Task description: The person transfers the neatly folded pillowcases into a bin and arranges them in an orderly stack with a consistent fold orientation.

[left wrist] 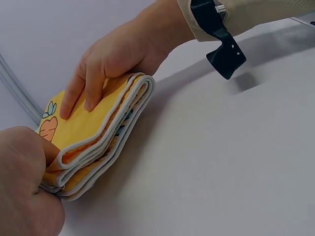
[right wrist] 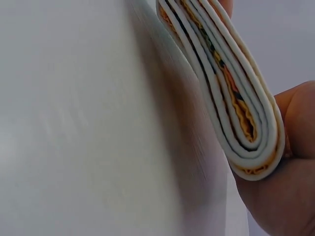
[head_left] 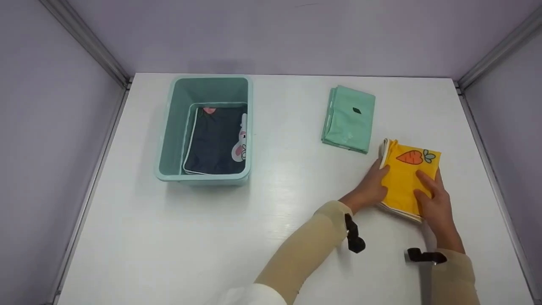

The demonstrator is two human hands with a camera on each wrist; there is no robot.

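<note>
both hands pinch the yellow cloth (head_left: pixel 406 178), left hand (head_left: pixel 369 186) at one edge, right hand (head_left: pixel 432 199) at the other; a loose grip could let its folds spring open.

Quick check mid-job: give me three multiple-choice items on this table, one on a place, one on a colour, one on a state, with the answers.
1. Where does the dark folded cloth lie?
A. in the green bin
B. on the table
C. under the yellow cloth

2. What colour is the folded cloth that lies untouched beyond the hands?
A. red
B. mint green
C. black

3. How is the yellow carrot cloth?
A. spread flat
B. folded, gripped by both hands
C. hanging over the bin

Answers: 1 A, it shows inside the bin's walls. 2 B, the head view shows it mint green. 3 B, the left hand and the right hand grip its stacked layers.
</note>
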